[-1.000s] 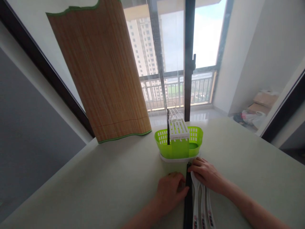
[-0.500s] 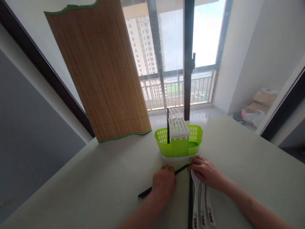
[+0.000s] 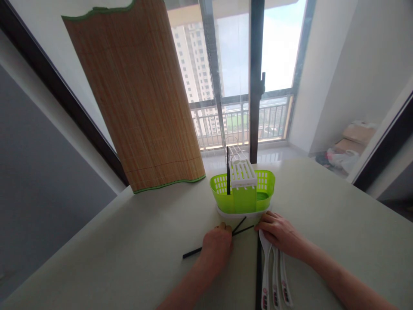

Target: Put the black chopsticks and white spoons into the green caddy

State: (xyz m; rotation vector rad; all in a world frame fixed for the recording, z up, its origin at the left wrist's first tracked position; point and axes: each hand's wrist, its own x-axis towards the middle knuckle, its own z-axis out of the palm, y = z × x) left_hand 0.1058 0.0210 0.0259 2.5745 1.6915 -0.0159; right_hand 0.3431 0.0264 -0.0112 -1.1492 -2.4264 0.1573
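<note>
My left hand (image 3: 217, 246) is closed on a pair of black chopsticks (image 3: 239, 227), whose tips fan out toward the green cutlery basket (image 3: 242, 193) and whose other end pokes out to the left on the table. My right hand (image 3: 280, 236) lies flat on the top ends of three white spoons (image 3: 274, 280) laid side by side. More black chopsticks (image 3: 258, 271) lie straight along the left of the spoons. A single black chopstick (image 3: 228, 176) stands upright in the basket beside its white slotted insert (image 3: 241, 173).
A rolled bamboo mat (image 3: 142, 94) stands upright at the back left of the pale table (image 3: 129, 249). Behind the basket are a window with a dark frame (image 3: 256, 77) and a balcony. Boxes and bags (image 3: 351, 146) lie on the floor at the right.
My left hand has pulled two black chopsticks away from the bundle beside the spoons and swung them out to the left, slanted. My right hand has stayed on the spoons.
</note>
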